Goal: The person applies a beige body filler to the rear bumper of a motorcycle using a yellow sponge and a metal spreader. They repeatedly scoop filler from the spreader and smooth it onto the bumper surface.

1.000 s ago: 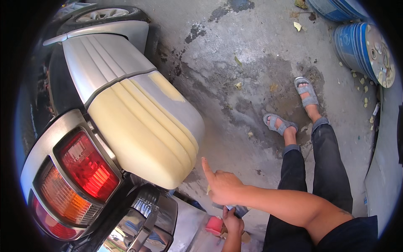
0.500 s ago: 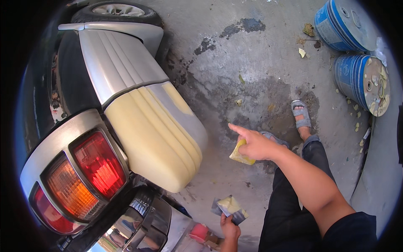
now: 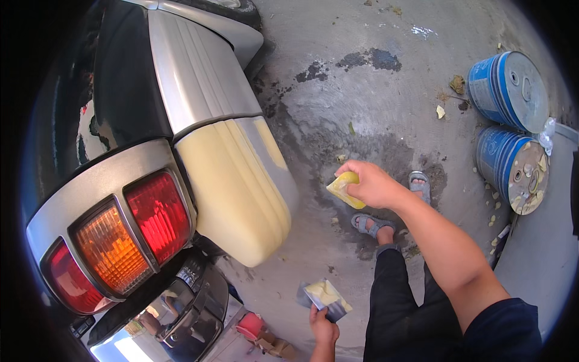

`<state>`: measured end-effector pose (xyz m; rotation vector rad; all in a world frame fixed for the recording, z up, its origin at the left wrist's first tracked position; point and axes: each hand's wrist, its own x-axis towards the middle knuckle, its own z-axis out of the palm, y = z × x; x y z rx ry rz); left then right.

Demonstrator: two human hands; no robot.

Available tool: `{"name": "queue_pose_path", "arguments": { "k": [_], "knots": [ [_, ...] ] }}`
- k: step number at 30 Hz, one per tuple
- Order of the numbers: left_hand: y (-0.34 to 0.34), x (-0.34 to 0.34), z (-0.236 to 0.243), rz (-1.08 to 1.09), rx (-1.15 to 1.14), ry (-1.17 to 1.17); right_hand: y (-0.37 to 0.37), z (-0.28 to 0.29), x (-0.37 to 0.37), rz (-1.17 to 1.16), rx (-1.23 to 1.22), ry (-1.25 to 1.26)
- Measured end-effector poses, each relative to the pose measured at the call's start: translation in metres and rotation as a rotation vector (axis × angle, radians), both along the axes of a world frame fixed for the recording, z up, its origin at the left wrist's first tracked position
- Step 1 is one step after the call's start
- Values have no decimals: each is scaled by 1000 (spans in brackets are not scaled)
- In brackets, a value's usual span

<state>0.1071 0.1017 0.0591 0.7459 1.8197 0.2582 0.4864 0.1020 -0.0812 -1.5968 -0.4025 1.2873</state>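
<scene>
My right hand [image 3: 373, 184] is closed around a yellow putty spreader [image 3: 345, 189], its edge coated with pale paste, held above the concrete floor to the right of the car's rear corner. Lower down, my left hand [image 3: 324, 329] grips a flat grey putty board [image 3: 339, 311] by its edge. A pale yellow mound of body filler [image 3: 324, 293] lies on that board. To the left, cream filler covers much of the bumper corner [image 3: 232, 193], leaving a grey strip on its outer side. Neither hand touches the bumper.
Tail lights [image 3: 160, 217] in red and orange sit beside the bumper, above a chrome part [image 3: 175, 320]. Two blue drums [image 3: 500, 160] stand at the right by a wall, yellowish scraps around them. A red container [image 3: 250, 326] and cardboard [image 3: 277, 347] lie at the bottom. My sandalled feet [image 3: 374, 226] are on stained concrete.
My right index finger, stretched out before, has bent in against the spreader. My left foot, half hidden before, now shows beyond my right arm. The view has shifted.
</scene>
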Motion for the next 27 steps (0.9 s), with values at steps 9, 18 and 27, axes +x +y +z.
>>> {"name": "queue_pose_path", "arguments": {
  "k": [9,18,27],
  "knots": [
    [-3,30,29,45,70,-105,-37,11,-26,-59,-45,205],
    [19,22,61,173,204,-350,-47,62,-71,81,-57,184],
    [30,-57,112,213,352,-564,-37,183,-176,196,-22,-6]
  ]
}}
